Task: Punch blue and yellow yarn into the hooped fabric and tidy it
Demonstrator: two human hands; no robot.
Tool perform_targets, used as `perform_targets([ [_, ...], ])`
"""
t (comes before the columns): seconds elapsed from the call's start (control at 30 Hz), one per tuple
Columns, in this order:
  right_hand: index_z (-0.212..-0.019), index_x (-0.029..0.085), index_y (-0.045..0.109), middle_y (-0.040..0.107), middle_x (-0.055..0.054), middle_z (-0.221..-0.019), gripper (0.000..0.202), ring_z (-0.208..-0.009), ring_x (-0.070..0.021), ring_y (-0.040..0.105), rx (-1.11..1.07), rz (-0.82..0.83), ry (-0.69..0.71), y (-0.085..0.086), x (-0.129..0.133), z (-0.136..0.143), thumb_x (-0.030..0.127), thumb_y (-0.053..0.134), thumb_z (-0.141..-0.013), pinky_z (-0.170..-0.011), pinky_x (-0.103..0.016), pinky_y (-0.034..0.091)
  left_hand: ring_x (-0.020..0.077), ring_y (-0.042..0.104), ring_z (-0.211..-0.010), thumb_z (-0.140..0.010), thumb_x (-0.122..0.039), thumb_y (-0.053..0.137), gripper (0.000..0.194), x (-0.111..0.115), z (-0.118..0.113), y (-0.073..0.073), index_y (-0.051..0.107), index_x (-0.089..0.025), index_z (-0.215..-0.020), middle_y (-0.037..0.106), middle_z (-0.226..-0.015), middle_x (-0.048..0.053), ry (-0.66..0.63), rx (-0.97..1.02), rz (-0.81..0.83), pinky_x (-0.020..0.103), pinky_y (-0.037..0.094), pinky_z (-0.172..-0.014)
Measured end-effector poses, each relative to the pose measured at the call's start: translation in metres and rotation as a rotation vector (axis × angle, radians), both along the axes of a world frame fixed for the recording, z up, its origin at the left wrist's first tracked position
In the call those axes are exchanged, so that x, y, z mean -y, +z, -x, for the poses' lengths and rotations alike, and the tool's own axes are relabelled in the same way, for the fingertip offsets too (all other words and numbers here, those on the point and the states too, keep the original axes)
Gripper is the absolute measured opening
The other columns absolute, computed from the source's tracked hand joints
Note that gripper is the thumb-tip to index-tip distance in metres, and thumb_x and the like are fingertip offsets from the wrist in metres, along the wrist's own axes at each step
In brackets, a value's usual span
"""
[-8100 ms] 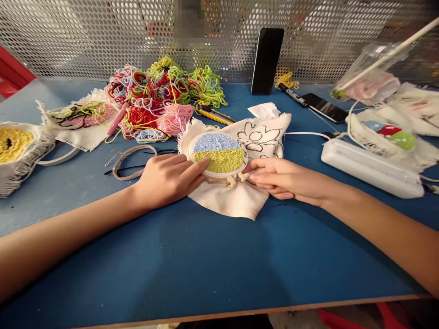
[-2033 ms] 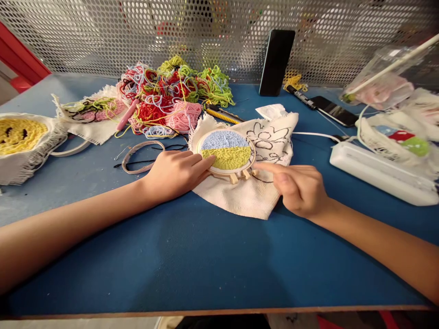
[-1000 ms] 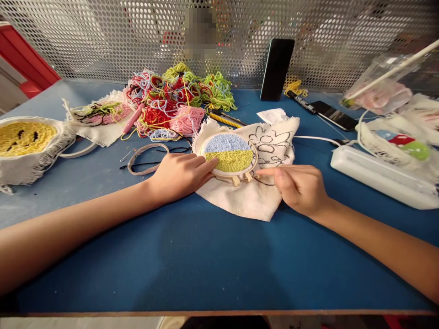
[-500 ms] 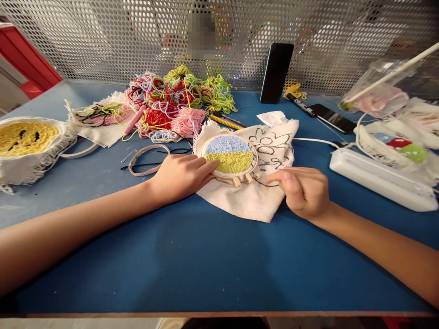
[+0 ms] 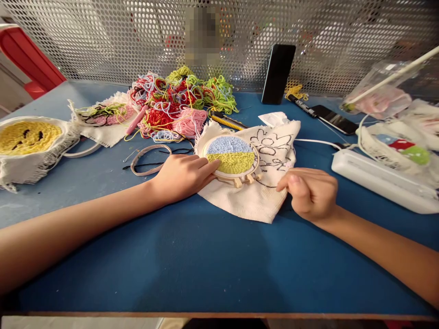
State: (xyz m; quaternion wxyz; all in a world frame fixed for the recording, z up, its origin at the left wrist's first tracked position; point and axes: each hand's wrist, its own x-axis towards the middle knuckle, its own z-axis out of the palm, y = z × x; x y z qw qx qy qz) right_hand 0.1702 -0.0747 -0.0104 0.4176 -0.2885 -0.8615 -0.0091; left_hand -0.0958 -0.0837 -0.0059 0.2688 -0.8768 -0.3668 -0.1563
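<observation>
A round wooden embroidery hoop [image 5: 258,160] lies on the table, holding a disc of looped yarn [image 5: 231,163], blue above and yellow below. Off-white cloth [image 5: 240,203] spreads out from under it, with black flower outlines at the right. My left hand [image 5: 183,178] grips the hoop's left edge, a fingertip on the yellow loops. To the right, my right hand [image 5: 313,192] is closed over the cloth's right edge, its index finger bent near the end of a dark curved line on the fabric. Nothing shows in its fingers.
Behind the hoop are a heap of tangled yarn [image 5: 164,105] and a yellow cutter [image 5: 226,121]. A bare hoop [image 5: 133,164] lies left. A phone [image 5: 279,73] leans on the perforated metal panel [image 5: 103,45]. A white power strip [image 5: 380,180] with cords lies right.
My right hand has drawn back slightly to the right, and its index finger is more curled. The left hand keeps its place on the hoop.
</observation>
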Motion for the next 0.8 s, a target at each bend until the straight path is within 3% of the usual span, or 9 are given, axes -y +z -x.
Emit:
perform_targets([
  [0.13,-0.088,0.015,0.067,0.066,-0.004,-0.060,0.031,-0.054,-0.0155,0.061,0.118,0.061,-0.030,-0.0014,0.0003,-0.0006,0.016,0.036,-0.087,-0.051,-0.029,0.044,0.0095,0.056,-0.053,-0.088,-0.031,0.045,0.023,-0.0004,0.0006,0.0006,0.062,-0.019,-0.097,0.060,-0.059,-0.004,-0.002,0.000,0.002,0.023,0.030,-0.044],
  [0.3,-0.061,0.019,0.060,0.062,-0.004,-0.052,0.034,-0.050,-0.0146,0.058,0.037,-0.031,0.056,-0.0017,0.0011,-0.0012,0.012,0.036,-0.085,-0.051,-0.029,0.044,0.0093,0.057,-0.054,-0.088,-0.030,0.044,0.023,-0.0008,0.0006,0.0007,0.062,-0.020,-0.097,0.061,-0.061,-0.003,-0.002,0.002,0.004,0.023,0.030,-0.044],
  [0.43,-0.089,0.015,0.066,0.065,-0.003,-0.058,0.031,-0.052,-0.0150,0.060,0.129,0.048,-0.029,-0.0015,0.0003,-0.0011,0.018,0.035,-0.087,-0.051,-0.028,0.044,0.0095,0.057,-0.054,-0.088,-0.030,0.044,0.022,-0.0007,0.0007,0.0003,0.061,-0.019,-0.097,0.061,-0.060,-0.003,-0.004,0.002,0.003,0.023,0.030,-0.043],
  [0.6,-0.064,0.020,0.062,0.061,-0.002,-0.051,0.037,-0.050,-0.0133,0.058,-0.001,0.022,0.022,-0.0011,0.0005,-0.0009,0.014,0.034,-0.087,-0.051,-0.028,0.044,0.0097,0.057,-0.054,-0.087,-0.030,0.045,0.022,-0.0009,0.0011,-0.0004,0.061,-0.019,-0.097,0.061,-0.060,-0.004,-0.009,0.005,-0.004,0.023,0.030,-0.043],
  [0.73,-0.091,0.014,0.067,0.069,-0.005,-0.067,0.031,-0.056,-0.0141,0.062,0.084,0.021,-0.018,-0.0023,0.0013,-0.0013,0.015,0.036,-0.086,-0.054,-0.028,0.047,0.0095,0.056,-0.053,-0.088,-0.031,0.044,0.023,-0.0015,0.0012,-0.0005,0.061,-0.019,-0.097,0.060,-0.059,-0.004,-0.010,0.009,-0.003,0.023,0.030,-0.043],
  [0.8,-0.090,0.012,0.068,0.071,-0.006,-0.073,0.029,-0.061,-0.0153,0.065,0.133,0.001,-0.009,-0.0030,0.0017,-0.0017,0.015,0.039,-0.085,-0.055,-0.028,0.048,0.0097,0.056,-0.052,-0.087,-0.030,0.045,0.022,-0.0013,0.0010,0.0000,0.061,-0.019,-0.097,0.059,-0.058,-0.004,-0.006,0.010,-0.004,0.023,0.029,-0.042],
])
